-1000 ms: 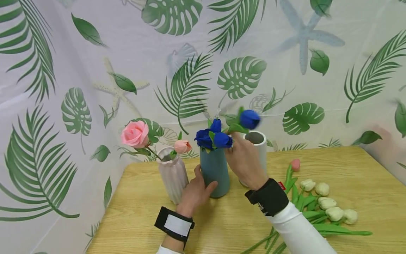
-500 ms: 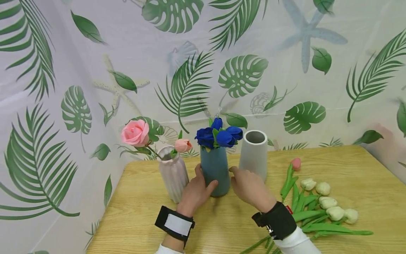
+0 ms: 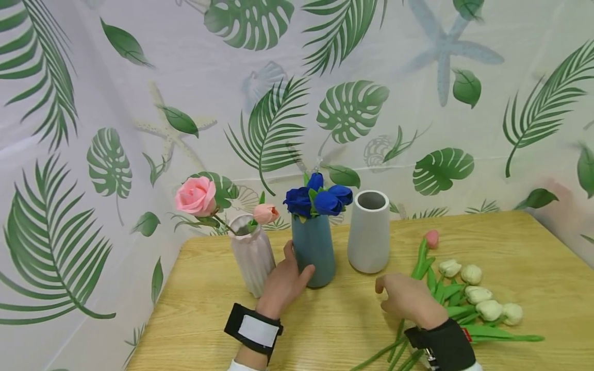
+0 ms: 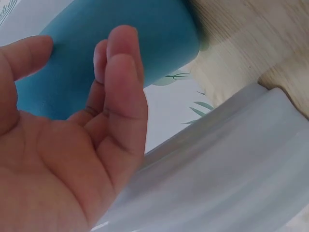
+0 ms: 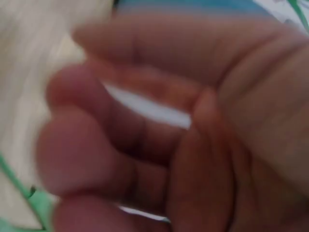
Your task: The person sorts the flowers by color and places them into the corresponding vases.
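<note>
My left hand [image 3: 284, 284] is beside the lower part of the blue-grey vase [image 3: 314, 252], thumb toward its front and fingers at its left side. In the left wrist view those fingers [image 4: 123, 92] are only slightly bent, and the palm stands apart from the vase. A blue rose [image 3: 298, 202] and several blue tulips [image 3: 328, 203] stand in this vase. My right hand [image 3: 410, 299], loosely curled with nothing seen in it, hovers by the stems of the white tulips [image 3: 478, 295]. The right wrist view is blurred, with thumb and fingers [image 5: 72, 150] close together.
A ribbed pale pink vase [image 3: 252, 260] holds a pink rose [image 3: 196, 196] and a pink tulip [image 3: 265, 213], close to my left forearm. A white vase [image 3: 368, 237] stands right of the blue-grey one. One pink tulip bud [image 3: 431, 239] lies with the white tulips on the wooden table [image 3: 520, 247].
My right hand has let go of a blue tulip, which now stands in the blue-grey vase. It has come down and right toward the lying tulips. My left hand has stayed in place.
</note>
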A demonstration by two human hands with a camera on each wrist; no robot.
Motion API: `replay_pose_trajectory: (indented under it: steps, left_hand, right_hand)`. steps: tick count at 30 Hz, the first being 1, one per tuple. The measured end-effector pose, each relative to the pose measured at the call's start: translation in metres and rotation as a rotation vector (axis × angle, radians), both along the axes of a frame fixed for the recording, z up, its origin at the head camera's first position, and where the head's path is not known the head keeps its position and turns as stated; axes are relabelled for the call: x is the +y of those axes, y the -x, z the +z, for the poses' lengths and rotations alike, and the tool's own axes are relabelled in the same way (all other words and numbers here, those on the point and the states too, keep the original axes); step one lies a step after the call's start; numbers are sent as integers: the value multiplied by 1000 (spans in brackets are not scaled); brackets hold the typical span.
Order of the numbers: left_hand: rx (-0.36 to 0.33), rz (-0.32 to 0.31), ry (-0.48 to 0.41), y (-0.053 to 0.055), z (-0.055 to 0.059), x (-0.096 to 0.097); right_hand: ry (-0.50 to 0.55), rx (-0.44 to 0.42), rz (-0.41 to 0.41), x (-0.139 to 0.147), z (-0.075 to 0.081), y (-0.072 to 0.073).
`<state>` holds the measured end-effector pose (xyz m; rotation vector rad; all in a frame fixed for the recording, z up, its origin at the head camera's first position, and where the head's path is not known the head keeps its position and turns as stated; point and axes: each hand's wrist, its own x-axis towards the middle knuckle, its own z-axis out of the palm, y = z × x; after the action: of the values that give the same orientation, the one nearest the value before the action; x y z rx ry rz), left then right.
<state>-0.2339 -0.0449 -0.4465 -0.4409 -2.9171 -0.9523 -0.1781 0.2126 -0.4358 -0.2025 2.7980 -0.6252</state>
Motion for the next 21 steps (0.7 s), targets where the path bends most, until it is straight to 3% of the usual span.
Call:
replay_pose_trajectory:
  steps: [4,11,18,21]
  left_hand:
    - [-16,-8,-5,-1,2,-2]
    - [-12,-11,-12,-4,6,-5]
    - [-11,-8,-24,-7,8,-10]
    - [-10,-4,-27,-8,10,-12]
  right_hand:
    - [50,-101,42,12,-10,-2]
    - [132,-27,161,17,-25,-1]
    - [184,-210,202,22,-25,-6]
    - [241,-232,255,23,-25,-7]
